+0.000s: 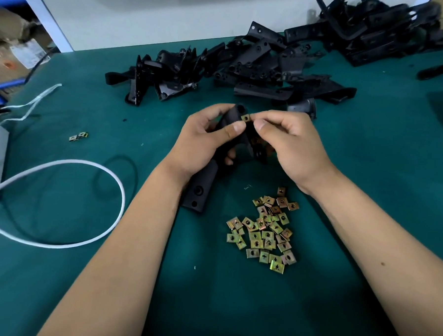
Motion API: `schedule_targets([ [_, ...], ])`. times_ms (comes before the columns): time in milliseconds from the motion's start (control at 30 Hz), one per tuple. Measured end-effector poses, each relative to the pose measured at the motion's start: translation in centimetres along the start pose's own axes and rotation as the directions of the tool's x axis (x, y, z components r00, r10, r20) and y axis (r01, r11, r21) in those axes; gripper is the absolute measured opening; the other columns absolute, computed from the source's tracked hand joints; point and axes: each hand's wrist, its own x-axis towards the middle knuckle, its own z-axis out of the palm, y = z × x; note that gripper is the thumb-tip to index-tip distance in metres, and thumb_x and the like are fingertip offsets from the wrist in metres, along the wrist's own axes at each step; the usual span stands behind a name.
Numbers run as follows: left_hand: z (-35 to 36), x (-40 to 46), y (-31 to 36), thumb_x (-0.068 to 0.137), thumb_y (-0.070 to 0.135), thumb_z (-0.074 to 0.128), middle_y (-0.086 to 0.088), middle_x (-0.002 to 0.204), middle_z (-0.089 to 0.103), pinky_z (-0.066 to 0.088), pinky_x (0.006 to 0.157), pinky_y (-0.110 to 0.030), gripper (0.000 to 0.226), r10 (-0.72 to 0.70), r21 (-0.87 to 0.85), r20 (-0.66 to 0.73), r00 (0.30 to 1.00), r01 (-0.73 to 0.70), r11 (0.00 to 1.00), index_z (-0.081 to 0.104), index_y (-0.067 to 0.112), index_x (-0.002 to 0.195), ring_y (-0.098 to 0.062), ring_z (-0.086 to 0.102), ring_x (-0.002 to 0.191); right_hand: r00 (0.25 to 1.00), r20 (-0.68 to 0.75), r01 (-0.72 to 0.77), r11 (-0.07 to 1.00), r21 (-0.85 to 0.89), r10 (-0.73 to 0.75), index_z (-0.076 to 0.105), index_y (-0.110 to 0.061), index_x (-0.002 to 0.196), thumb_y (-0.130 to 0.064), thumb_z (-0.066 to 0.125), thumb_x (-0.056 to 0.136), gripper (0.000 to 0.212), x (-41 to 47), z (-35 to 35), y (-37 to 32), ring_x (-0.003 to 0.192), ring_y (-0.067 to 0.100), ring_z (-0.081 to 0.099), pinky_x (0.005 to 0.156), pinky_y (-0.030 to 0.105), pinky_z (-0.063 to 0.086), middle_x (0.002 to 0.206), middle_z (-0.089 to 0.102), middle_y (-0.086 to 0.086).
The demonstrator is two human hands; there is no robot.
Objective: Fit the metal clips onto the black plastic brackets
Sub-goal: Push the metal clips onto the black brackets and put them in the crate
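The left hand (204,138) grips a bracket (226,147) above the table (81,276); the right hand (288,143) pinches a clip (245,117) at the bracket's top edge. Keep the clip square, steady the bracket, and push it fully home. Spare clips (266,231) lie just below the right wrist.

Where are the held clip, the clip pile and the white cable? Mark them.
held clip (246,117), head view, its face.
clip pile (264,233), head view, pile's middle.
white cable (122,201), head view, loop's right bend.
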Motion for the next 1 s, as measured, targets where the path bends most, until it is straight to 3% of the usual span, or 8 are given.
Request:
schedule_targets([
  [67, 0.1, -0.1, 0.1, 0.101, 0.010, 0.064, -0.004, 0.076, 0.064, 0.054, 0.052, -0.027, 0.008, -0.011, -0.070, -0.067, 0.998, 0.006, 0.998, 0.063, 0.013, 0.108, -0.016, 0.059, 0.057, 1.000, -0.005, -0.018, 1.000, -0.005, 0.018, 0.077, -0.030, 0.106, -0.017, 0.061, 0.100, 0.022, 0.1, 0.4, 0.0, 0.088, 0.012, 0.073, 0.077, 0.024, 0.058, 0.093, 0.079, -0.008],
  [133, 0.1, -0.1, 0.1, 0.101, 0.006, 0.061, -0.009, 0.084, 0.063, 0.056, 0.059, -0.028, 0.004, -0.013, -0.170, -0.139, 0.990, -0.010, 0.985, 0.059, 0.010, 0.103, -0.017, 0.061, 0.065, 0.999, -0.021, -0.030, 0.995, -0.098, 0.028, 0.078, -0.026, 0.105, -0.022, 0.068, 0.096, 0.013, 0.0, 0.9, 0.4, 0.076, 0.009, 0.071, 0.068, 0.029, 0.057, 0.084, 0.076, -0.009],
  [300, -0.2, -0.3, -0.2, 0.099, 0.000, 0.061, -0.012, 0.105, 0.068, 0.055, 0.088, -0.038, 0.014, -0.021, -0.298, -0.184, 0.983, -0.035, 0.954, 0.060, 0.005, 0.112, -0.021, 0.062, 0.093, 1.000, -0.021, -0.018, 0.987, -0.162, 0.015, 0.079, -0.027, 0.094, -0.023, 0.079, 0.089, 0.007, -0.4, 1.3, 0.6, 0.066, 0.006, 0.067, 0.067, 0.032, 0.057, 0.075, 0.074, -0.012],
  [367, -0.3, -0.4, -0.2, 0.098, -0.001, 0.061, -0.009, 0.111, 0.071, 0.054, 0.095, -0.040, 0.020, -0.023, -0.316, -0.197, 0.980, -0.042, 0.948, 0.061, 0.007, 0.116, -0.019, 0.062, 0.100, 1.000, 0.022, -0.008, 0.972, -0.233, 0.014, 0.080, -0.022, 0.094, -0.023, 0.079, 0.088, 0.006, -0.4, 1.4, 0.5, 0.070, 0.006, 0.069, 0.073, 0.034, 0.057, 0.078, 0.076, -0.010],
  [533, -0.2, -0.6, -0.2, 0.095, 0.002, 0.068, -0.009, 0.108, 0.075, 0.056, 0.089, -0.035, 0.021, -0.035, -0.298, -0.229, 0.973, -0.036, 0.954, 0.067, 0.011, 0.113, -0.018, 0.066, 0.093, 0.999, -0.037, -0.027, 0.968, -0.250, 0.018, 0.078, -0.018, 0.093, -0.030, 0.080, 0.088, 0.013, -0.5, 1.9, 0.3, 0.079, 0.010, 0.070, 0.075, 0.032, 0.054, 0.083, 0.075, -0.006],
  [767, 0.3, -0.6, -0.1, 0.090, 0.005, 0.074, -0.021, 0.105, 0.067, 0.054, 0.091, -0.044, 0.021, -0.017, -0.227, -0.250, 0.968, -0.041, 0.973, 0.073, 0.018, 0.108, -0.029, 0.060, 0.092, 0.998, -0.043, -0.047, 0.966, -0.254, 0.038, 0.073, -0.019, 0.090, -0.028, 0.081, 0.086, 0.013, -0.5, 2.0, 0.4, 0.072, 0.011, 0.065, 0.069, 0.029, 0.052, 0.079, 0.073, -0.004],
  [1000, 0.4, -0.6, 0.0, 0.091, 0.005, 0.074, -0.021, 0.100, 0.067, 0.054, 0.084, -0.041, 0.020, -0.044, -0.203, -0.234, 0.971, -0.004, 0.979, 0.074, 0.018, 0.105, -0.030, 0.060, 0.087, 0.995, -0.030, -0.102, 0.970, -0.222, 0.098, 0.070, -0.015, 0.080, -0.026, 0.084, 0.084, 0.018, -0.1, 1.7, 0.7, 0.069, 0.027, 0.067, 0.067, 0.043, 0.056, 0.073, 0.071, 0.007],
])
